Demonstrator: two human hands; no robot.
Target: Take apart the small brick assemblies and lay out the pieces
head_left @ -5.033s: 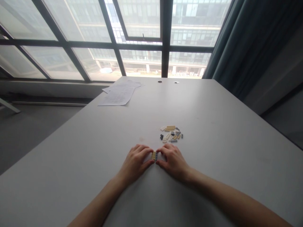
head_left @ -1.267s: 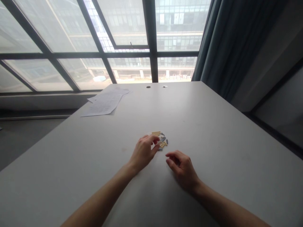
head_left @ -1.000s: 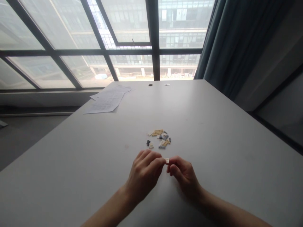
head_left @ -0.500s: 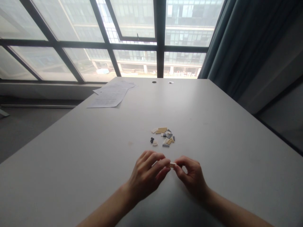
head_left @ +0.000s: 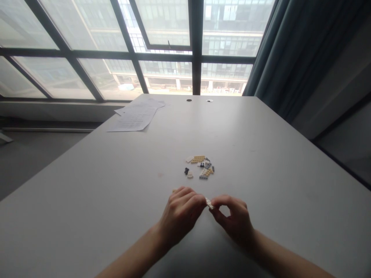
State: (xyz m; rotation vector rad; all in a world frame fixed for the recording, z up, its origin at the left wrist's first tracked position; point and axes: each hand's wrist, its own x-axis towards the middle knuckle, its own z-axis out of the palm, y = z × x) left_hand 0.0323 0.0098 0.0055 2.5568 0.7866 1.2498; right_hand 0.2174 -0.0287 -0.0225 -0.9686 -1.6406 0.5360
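Note:
Between my fingertips is a small white brick piece (head_left: 209, 203), tilted, with studs showing. My left hand (head_left: 184, 212) is closed on its left end, and my right hand (head_left: 232, 216) pinches its right end between thumb and forefinger. A bit of a yellow piece (head_left: 174, 190) shows just behind my left knuckles. Beyond my hands lies a loose group of small bricks: a yellow studded plate (head_left: 198, 158), a white flat piece (head_left: 189, 159), black pieces (head_left: 186, 170), a white curved piece (head_left: 190, 175) and a grey strip (head_left: 203, 178).
The white table (head_left: 116, 185) stretches to the windows. Printed papers (head_left: 133, 117) lie at its far left. Two round holes, one dark (head_left: 189, 100) and one partly white (head_left: 209, 100), are near the far edge. A blue-grey curtain (head_left: 278, 50) hangs at the right.
The white piece has turned from roughly level to slanted, its studs now visible. My left fingers have curled closer together, and a yellow piece has come into sight behind them.

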